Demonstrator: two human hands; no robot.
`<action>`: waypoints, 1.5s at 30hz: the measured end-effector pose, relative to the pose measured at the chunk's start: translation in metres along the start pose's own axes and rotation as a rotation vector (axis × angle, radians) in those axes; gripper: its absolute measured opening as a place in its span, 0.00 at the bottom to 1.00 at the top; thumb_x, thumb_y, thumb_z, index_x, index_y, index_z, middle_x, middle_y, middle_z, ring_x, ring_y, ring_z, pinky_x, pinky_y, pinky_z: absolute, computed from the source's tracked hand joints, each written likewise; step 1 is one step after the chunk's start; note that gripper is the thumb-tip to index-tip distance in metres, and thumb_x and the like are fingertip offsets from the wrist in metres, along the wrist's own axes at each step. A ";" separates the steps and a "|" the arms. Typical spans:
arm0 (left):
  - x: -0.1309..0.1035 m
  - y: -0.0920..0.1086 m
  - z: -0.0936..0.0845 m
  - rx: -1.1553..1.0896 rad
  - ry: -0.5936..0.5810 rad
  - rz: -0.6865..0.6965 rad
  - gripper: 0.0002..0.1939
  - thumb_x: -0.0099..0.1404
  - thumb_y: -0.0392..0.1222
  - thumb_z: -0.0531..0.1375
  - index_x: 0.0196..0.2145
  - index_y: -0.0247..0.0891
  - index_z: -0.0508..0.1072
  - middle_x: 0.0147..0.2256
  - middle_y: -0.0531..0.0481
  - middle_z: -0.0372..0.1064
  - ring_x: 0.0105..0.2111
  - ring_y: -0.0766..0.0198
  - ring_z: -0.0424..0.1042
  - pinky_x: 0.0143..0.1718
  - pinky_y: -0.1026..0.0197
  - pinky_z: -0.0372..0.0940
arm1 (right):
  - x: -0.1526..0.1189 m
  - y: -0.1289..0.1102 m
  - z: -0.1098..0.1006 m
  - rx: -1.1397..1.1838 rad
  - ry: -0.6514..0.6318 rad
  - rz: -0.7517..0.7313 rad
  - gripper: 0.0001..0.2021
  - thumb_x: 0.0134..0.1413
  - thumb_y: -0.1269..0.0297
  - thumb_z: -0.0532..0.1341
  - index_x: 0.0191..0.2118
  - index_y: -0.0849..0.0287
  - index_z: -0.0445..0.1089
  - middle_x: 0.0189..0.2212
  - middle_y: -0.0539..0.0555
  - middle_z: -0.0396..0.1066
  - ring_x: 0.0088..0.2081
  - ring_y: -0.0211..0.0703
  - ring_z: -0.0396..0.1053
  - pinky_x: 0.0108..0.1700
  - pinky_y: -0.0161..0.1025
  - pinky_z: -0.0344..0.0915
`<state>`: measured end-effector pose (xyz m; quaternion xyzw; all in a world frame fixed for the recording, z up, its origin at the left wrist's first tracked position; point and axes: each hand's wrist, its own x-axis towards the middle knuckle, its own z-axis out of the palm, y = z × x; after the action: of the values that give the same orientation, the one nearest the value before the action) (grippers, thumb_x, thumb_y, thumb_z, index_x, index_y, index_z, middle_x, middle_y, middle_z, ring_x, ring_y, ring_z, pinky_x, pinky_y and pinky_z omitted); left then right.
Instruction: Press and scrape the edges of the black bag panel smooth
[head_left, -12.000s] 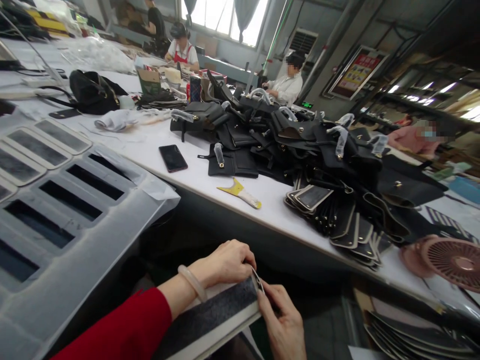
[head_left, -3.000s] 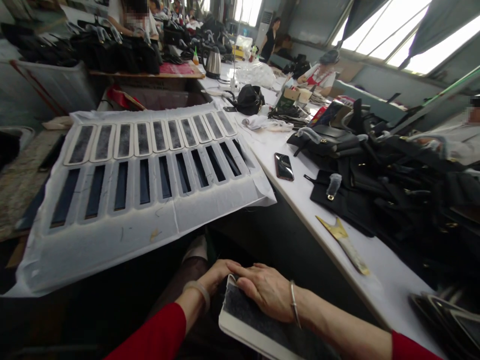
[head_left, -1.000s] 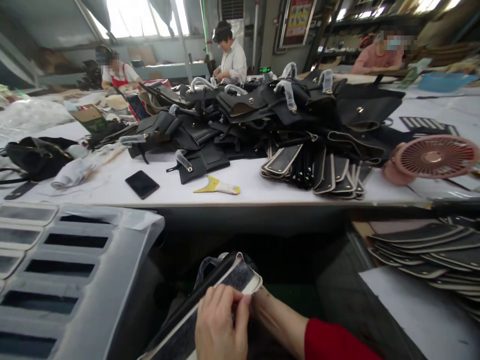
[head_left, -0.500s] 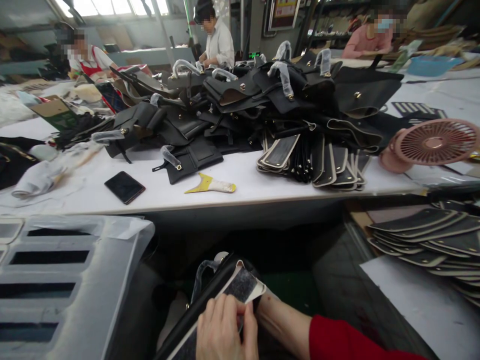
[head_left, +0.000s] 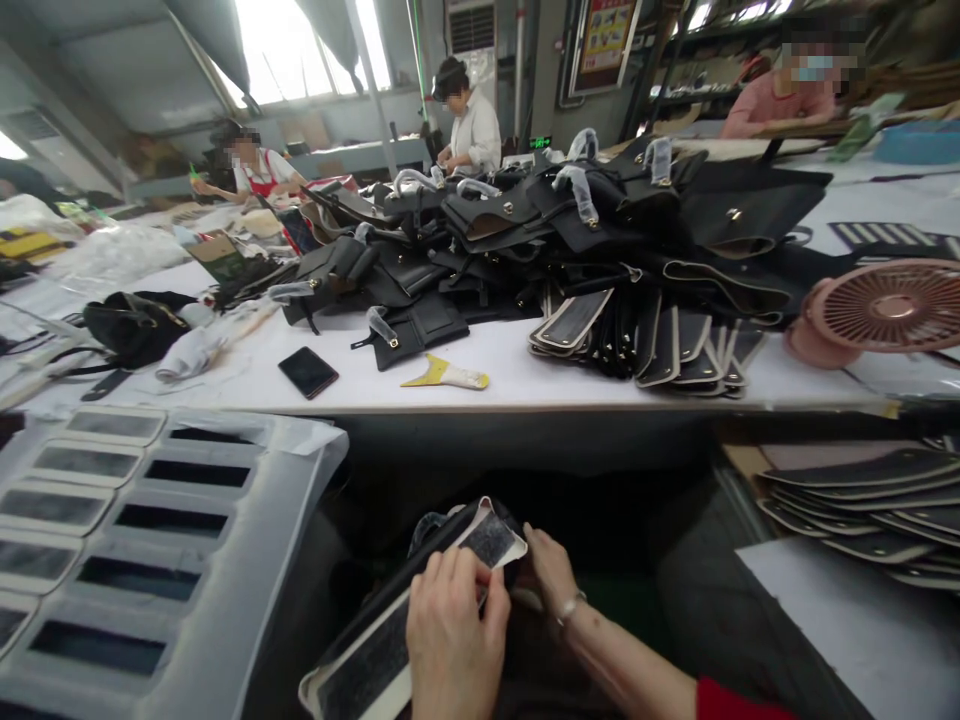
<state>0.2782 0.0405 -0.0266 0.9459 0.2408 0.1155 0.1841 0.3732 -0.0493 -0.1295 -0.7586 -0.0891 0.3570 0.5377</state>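
Note:
A black bag (head_left: 420,578) lies slanted below the table's edge, its long white-edged panel (head_left: 375,668) facing up. A plastic-wrapped handle (head_left: 426,530) shows on its far side. My left hand (head_left: 454,625) lies over the middle of that panel, thumb and forefinger pinched together at its near edge. What sits between those fingertips is too small to make out apart from the edge. Against the bag's right end is my right hand (head_left: 553,572), its fingers curled at the side and partly hidden. A bracelet circles the right wrist.
Black bags (head_left: 495,215) are heaped on the white table (head_left: 225,392) ahead, with white-edged strips (head_left: 675,345), a phone (head_left: 308,372), a yellow-and-white piece (head_left: 446,373) and a pink fan (head_left: 885,310). At left stands a plastic-covered rack (head_left: 247,560); more strips (head_left: 862,490) lie right. Several people work behind.
My right hand has come out from behind the left to the bag's right end. The left hand stays at the panel's edge, and more of the panel shows. The view has turned left.

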 end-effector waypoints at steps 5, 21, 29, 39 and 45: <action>0.000 -0.001 -0.002 -0.026 -0.054 -0.012 0.10 0.67 0.38 0.55 0.27 0.41 0.66 0.28 0.52 0.69 0.32 0.56 0.69 0.35 0.54 0.54 | -0.069 -0.005 -0.045 -0.141 0.198 -0.509 0.13 0.67 0.59 0.53 0.47 0.57 0.71 0.46 0.59 0.72 0.49 0.52 0.71 0.52 0.45 0.70; -0.012 0.000 -0.001 -0.045 0.120 0.077 0.08 0.68 0.33 0.53 0.32 0.41 0.68 0.29 0.52 0.68 0.32 0.57 0.69 0.36 0.56 0.58 | -0.088 -0.032 -0.025 -0.999 0.329 -1.211 0.26 0.54 0.82 0.49 0.58 0.73 0.66 0.59 0.62 0.66 0.65 0.56 0.55 0.59 0.52 0.65; -0.032 -0.015 -0.005 0.043 0.184 0.110 0.08 0.70 0.37 0.53 0.32 0.42 0.69 0.30 0.51 0.69 0.34 0.55 0.67 0.38 0.54 0.53 | -0.089 -0.036 -0.013 -0.985 0.351 -1.223 0.23 0.56 0.82 0.48 0.54 0.73 0.70 0.56 0.62 0.69 0.63 0.52 0.58 0.61 0.49 0.60; -0.052 -0.038 -0.010 -0.013 0.267 0.074 0.09 0.71 0.38 0.54 0.32 0.41 0.69 0.28 0.52 0.70 0.31 0.59 0.67 0.37 0.56 0.53 | -0.091 -0.034 0.007 -0.939 0.343 -1.216 0.21 0.56 0.82 0.50 0.53 0.76 0.70 0.52 0.66 0.71 0.58 0.57 0.64 0.54 0.52 0.70; -0.061 -0.047 -0.018 -0.012 0.289 0.018 0.11 0.71 0.39 0.53 0.30 0.41 0.71 0.27 0.52 0.71 0.31 0.59 0.68 0.38 0.55 0.53 | -0.093 -0.031 0.022 -0.952 0.340 -1.245 0.19 0.56 0.81 0.51 0.51 0.77 0.71 0.49 0.67 0.72 0.55 0.58 0.66 0.51 0.52 0.73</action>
<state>0.2004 0.0537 -0.0372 0.9205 0.2554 0.2536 0.1522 0.2991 -0.0691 -0.0643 -0.7615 -0.5558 -0.2053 0.2629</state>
